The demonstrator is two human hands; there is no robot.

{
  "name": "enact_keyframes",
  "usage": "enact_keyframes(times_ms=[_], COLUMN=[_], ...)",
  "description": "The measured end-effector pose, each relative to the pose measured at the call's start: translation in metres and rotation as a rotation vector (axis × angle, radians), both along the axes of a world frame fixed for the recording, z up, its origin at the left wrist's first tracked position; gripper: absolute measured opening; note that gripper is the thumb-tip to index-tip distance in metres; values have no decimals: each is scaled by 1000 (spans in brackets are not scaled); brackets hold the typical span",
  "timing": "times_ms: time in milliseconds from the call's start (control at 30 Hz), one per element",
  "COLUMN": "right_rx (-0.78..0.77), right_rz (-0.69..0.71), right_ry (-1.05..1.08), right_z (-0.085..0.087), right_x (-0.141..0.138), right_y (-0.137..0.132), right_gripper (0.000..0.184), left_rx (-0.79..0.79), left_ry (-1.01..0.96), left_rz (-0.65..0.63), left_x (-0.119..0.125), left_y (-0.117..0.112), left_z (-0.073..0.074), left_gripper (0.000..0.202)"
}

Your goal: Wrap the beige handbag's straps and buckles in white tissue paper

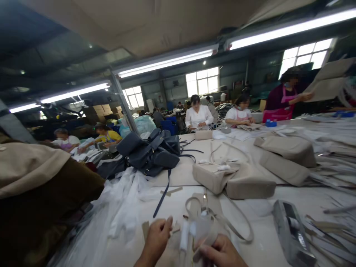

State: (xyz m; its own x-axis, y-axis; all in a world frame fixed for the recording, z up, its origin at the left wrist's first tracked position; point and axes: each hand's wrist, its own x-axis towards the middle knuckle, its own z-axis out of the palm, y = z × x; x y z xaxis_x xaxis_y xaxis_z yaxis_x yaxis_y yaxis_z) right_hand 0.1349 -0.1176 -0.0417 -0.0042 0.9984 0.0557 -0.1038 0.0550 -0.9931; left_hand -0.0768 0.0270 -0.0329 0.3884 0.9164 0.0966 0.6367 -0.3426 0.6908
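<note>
My left hand [156, 239] is at the bottom centre with its fingers curled round the edge of a small beige piece [145, 228]. My right hand [221, 254] is low at the bottom edge, fingers pinched on a clear plastic packet [201, 231] with a white roll inside. A beige strap loop [239, 228] runs from that packet across the worktable [180, 174]. Just beyond the hands lie two beige bags [233, 180]. The picture is smeared by motion.
A heap of dark blue bags [151, 152] sits at mid-left, with white wrapping [125, 200] spilling off the table. More beige bags [289, 155] lie at the right. A grey tool [292, 231] rests at the lower right. Brown and beige bags [41, 185] fill the left. Several other workers [198, 115] sit at far tables.
</note>
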Motion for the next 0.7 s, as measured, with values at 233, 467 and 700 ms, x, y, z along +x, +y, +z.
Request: enact_keyframes(times_ms=[233, 467, 700], right_rx=[23, 144, 252], right_rz=[44, 154, -36], right_ry=[-40, -204, -194], right_z=[9, 25, 64], right_x=[-17, -2, 47], right_y=[0, -6, 5], right_gripper=[43, 34, 32], left_rx=[-346, -147, 75], left_ry=[-415, -478, -353], left_rz=[-433, -118, -118], left_x=[35, 35, 33], left_y=[-71, -78, -92], left_z=[55, 45, 42], left_gripper=[46, 25, 17])
